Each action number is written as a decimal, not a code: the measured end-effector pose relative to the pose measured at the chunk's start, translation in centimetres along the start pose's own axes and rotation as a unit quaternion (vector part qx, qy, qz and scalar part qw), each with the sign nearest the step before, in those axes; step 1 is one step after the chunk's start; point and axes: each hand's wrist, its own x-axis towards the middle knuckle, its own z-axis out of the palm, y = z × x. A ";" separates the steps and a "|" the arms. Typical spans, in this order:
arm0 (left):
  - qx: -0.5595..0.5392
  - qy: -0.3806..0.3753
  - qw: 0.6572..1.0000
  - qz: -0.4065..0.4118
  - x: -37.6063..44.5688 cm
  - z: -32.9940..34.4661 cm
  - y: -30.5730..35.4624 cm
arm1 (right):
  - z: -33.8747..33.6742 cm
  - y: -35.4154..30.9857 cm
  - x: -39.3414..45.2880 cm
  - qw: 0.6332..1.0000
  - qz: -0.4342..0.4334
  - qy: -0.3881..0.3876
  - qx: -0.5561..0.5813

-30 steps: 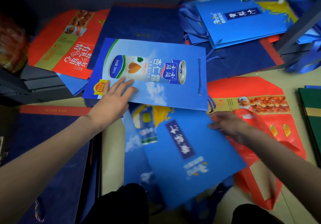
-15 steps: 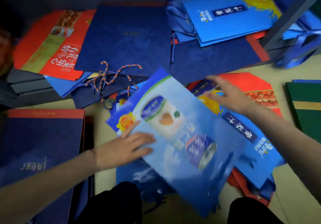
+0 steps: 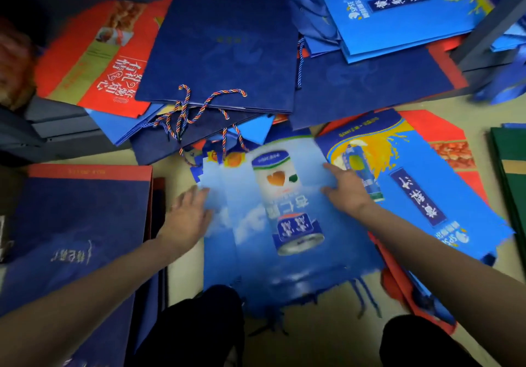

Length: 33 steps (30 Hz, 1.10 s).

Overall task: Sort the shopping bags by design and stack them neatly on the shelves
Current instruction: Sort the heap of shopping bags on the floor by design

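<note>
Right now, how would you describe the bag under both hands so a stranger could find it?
Look at the floor straight in front of the person's knees. The light blue bag lies there, between the left hand and right hand. Only it shows a big drink can against clouds.

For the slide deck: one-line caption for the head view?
Both hands, left hand and right hand, press flat on the light-blue can-print bag amid unsorted shopping bags on the floor.
</note>
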 end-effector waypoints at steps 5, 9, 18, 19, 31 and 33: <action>-0.321 -0.080 0.923 -0.199 -0.9 0.6 2.7 | 3.0 -2.2 0.0 0.995 0.033 -0.092 -0.024; -0.347 -0.061 0.910 -0.218 -1.9 1.1 6.0 | 3.6 -2.6 -0.7 0.993 0.043 -0.106 -0.029; -0.342 -0.115 0.898 -0.253 -3.7 1.1 10.8 | 2.0 -1.6 -0.6 0.991 0.017 -0.130 -0.013; -0.338 -0.106 0.897 -0.265 -3.5 1.0 10.9 | 2.1 -1.6 -0.6 0.991 0.018 -0.132 -0.005; -0.368 -0.033 0.867 -0.334 0.4 -0.5 9.2 | 3.4 -1.9 -0.4 0.991 0.085 -0.093 0.035; -0.384 -0.050 0.856 -0.343 -0.1 -0.2 9.4 | 3.5 -2.1 -0.3 0.992 0.085 -0.081 0.048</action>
